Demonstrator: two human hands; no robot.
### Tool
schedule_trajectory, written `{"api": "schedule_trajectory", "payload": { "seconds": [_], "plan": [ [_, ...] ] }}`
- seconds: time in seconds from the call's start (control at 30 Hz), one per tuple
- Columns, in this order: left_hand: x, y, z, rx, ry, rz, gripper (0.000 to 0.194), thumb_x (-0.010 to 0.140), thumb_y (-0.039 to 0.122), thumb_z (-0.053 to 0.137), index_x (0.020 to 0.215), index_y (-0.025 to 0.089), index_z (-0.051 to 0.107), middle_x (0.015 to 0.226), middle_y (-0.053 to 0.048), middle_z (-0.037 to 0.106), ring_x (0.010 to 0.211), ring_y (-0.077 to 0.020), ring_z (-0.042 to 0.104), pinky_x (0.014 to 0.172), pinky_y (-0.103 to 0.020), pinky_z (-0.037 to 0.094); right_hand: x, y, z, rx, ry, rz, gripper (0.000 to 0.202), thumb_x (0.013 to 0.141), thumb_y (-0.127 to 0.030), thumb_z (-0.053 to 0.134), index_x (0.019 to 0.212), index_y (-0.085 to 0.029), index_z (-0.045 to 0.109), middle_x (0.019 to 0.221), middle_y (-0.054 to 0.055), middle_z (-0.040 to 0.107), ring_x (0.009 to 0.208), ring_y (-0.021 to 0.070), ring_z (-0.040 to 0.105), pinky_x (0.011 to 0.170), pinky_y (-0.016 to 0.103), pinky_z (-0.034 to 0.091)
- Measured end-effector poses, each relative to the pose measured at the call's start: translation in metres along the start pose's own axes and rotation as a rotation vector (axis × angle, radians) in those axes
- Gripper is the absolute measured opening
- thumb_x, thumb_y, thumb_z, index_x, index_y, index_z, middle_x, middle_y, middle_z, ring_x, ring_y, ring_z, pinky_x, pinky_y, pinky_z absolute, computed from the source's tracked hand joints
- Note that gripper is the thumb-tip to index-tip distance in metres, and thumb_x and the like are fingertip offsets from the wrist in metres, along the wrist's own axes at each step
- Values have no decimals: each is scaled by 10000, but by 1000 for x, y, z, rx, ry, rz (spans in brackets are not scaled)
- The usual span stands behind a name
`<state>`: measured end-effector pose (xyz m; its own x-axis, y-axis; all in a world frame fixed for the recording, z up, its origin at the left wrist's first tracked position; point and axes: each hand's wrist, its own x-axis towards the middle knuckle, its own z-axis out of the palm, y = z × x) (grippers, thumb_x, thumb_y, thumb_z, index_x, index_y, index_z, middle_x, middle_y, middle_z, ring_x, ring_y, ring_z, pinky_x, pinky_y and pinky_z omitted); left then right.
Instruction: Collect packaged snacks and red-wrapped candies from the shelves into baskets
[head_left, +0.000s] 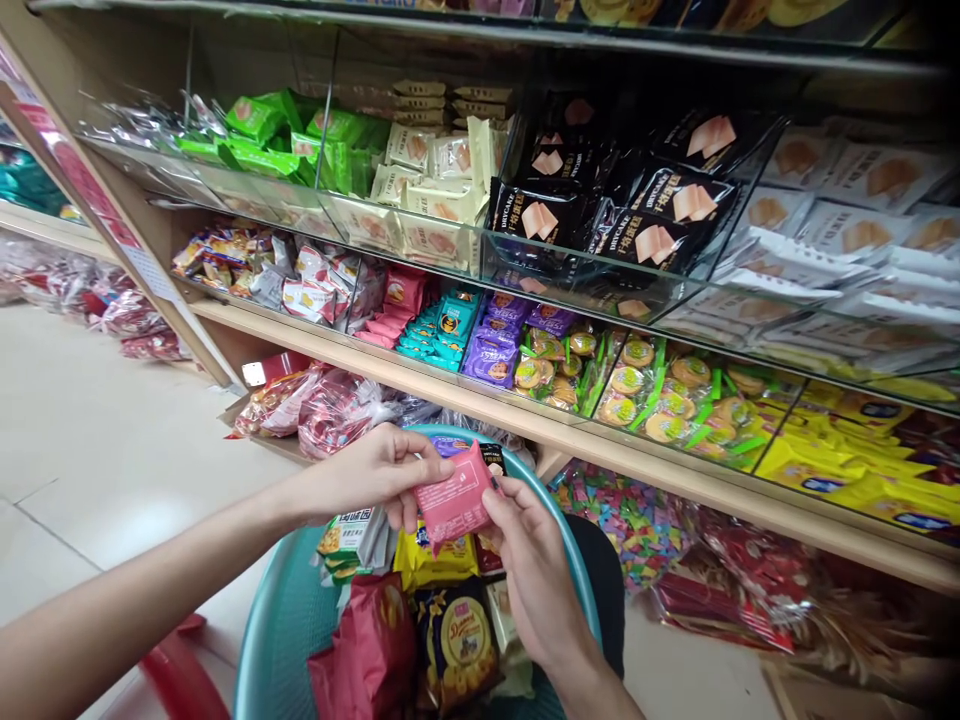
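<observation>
- Wooden shelving [360,360] with glass dividers and fronts spans the room before you, sloping down to the right in your view.
- Pale floor tiles [67,430], with dark joints and bright reflections, spread out at your left.
- A teal basket [289,620], round-rimmed and partly filled, stands directly in front of you, near the lowest wooden board.
- Bagged goods line the space beneath that board: red-wrapped bags [337,405] behind the basket, a heap of multicoloured pieces [622,520] to its right.
- Above, the upper glass bins show you green packets [262,120], cream packets [435,200], black DRYCAKE packets [652,220] and whitish packets [862,230], left to right.
- Along the lower bins sit teal packets [450,325], purple packets [491,350], clear-wrapped round biscuits [667,400] and yellow packets [817,460].
- Your left hand [390,470] and right hand [532,570] meet over the basket, fingers and thumbs pinching opposite sides of one packet.
- Inside the basket, under your hands, lie a red packet [367,640] and, beside it, a black-and-gold packet [457,640].
- Smallest of all, the pink packet [454,495] between your hands is tilted, printed side up, above the basket's contents.
</observation>
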<state>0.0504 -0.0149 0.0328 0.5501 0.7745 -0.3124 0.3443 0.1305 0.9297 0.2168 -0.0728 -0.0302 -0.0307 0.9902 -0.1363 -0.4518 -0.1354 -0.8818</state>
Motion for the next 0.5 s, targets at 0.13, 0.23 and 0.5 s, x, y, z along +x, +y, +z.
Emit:
{"api": "schedule_trajectory", "payload": {
  "seconds": [0.13,0.23,0.5],
  "plan": [
    [1,-1,-2,23,-1,4,369,774,509,551,808,143,581,472,8,614,389,-92,553,389,-162,414,-1,2,-2,12,1,6,211,791,-353,594,940,-204,583,923,23,643,821,150,576,739,275,442],
    [1,-1,-4,23,13,8,382,777,520,543,796,139,560,493,-1,625,417,-96,568,409,-168,434,-1,6,-4,23,7,4,234,791,-352,594,964,-195,578,934,33,643,822,157,580,743,287,448],
    [1,-2,-7,16,24,12,391,781,527,535,820,138,553,511,-11,636,456,-121,598,430,-193,457,-2,11,-3,26,10,4,237,801,-346,588,987,-201,564,959,32,640,851,169,589,745,293,454]
  ]
}}
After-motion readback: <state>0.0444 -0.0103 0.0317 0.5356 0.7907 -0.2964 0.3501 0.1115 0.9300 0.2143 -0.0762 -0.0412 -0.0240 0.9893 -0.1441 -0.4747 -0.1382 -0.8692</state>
